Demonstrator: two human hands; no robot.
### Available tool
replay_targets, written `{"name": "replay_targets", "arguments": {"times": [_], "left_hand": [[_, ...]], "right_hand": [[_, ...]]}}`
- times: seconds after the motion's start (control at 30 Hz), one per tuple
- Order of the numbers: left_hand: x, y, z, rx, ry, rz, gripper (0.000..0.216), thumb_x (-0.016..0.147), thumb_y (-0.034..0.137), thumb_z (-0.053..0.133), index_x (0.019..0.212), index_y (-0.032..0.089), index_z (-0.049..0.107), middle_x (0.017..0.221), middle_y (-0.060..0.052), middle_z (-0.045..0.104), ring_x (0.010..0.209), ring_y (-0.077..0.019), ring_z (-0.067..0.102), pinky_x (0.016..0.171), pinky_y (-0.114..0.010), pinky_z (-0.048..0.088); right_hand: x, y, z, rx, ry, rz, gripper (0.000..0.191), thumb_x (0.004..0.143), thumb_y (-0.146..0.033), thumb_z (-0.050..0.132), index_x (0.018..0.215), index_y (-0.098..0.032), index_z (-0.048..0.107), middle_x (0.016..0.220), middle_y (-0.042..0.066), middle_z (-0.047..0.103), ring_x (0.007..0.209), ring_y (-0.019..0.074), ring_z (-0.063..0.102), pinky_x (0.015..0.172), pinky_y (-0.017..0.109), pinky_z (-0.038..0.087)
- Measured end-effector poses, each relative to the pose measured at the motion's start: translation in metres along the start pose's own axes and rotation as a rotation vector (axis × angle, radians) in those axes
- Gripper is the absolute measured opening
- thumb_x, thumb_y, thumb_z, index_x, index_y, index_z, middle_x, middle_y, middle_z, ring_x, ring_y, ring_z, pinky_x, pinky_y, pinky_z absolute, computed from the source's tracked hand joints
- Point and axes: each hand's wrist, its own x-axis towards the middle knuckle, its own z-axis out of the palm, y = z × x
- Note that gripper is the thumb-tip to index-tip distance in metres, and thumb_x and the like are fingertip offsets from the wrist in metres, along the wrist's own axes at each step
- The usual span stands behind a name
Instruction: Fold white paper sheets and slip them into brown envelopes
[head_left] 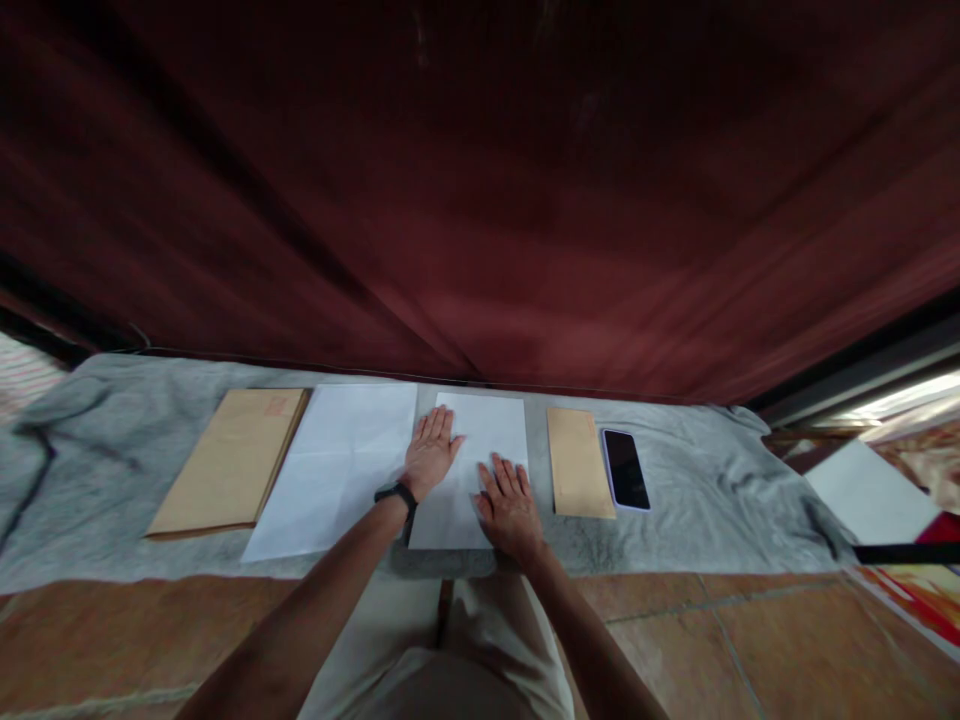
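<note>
Both hands rest palm down on a white sheet of paper (465,500) that lies in front of me. My left hand (431,450), with a dark band on the wrist, lies flat near the sheet's upper left part, its fingers stretched out. Lower on the right side, my right hand (511,505) presses on the same sheet with spread fingers. A larger white sheet (337,460) with a faint crease lies just left of it. To the right is a small brown envelope (579,465).
A stack of large brown envelopes (225,460) lies at the left. A phone (626,470) with a pale purple case is right of the small envelope. Grey cloth (697,480) covers the table. A dark red curtain (480,220) hangs behind it.
</note>
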Motion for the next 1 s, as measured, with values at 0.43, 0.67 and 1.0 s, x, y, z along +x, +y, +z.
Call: {"name": "replay_targets", "arguments": {"times": [0.43,0.67,1.0], "left_hand": [[-0.154,0.027,-0.055,-0.012,-0.215,0.416,0.065,0.094,0.046,0.058,0.152,0.020,0.040,0.159,-0.012,0.041,0.149,-0.0286,0.035,0.122,-0.050,0.026],[-0.139,0.030,-0.066,0.036,-0.327,0.405,0.057,0.091,0.037,0.063,0.143,0.019,0.050,0.156,-0.016,0.044,0.144,-0.0326,0.041,0.118,-0.050,0.033],[-0.132,0.041,-0.072,0.066,-0.403,0.378,0.052,0.090,0.017,0.055,0.141,0.015,0.052,0.153,-0.016,0.048,0.142,-0.0307,0.044,0.119,-0.049,0.033]], "right_hand": [[-0.001,0.006,-0.002,-0.005,-0.038,-0.028,0.050,0.104,-0.034,0.044,0.152,-0.022,0.044,0.161,0.011,0.038,0.149,0.0262,0.034,0.123,0.051,0.025],[-0.010,0.009,-0.007,0.021,-0.056,-0.027,0.048,0.103,-0.030,0.044,0.149,-0.019,0.047,0.157,0.012,0.044,0.148,0.0254,0.037,0.122,0.051,0.027],[-0.068,0.021,-0.035,0.078,-0.163,-0.165,0.061,0.091,-0.032,0.064,0.148,-0.020,0.048,0.160,0.015,0.037,0.148,0.0299,0.036,0.120,0.053,0.033]]}}
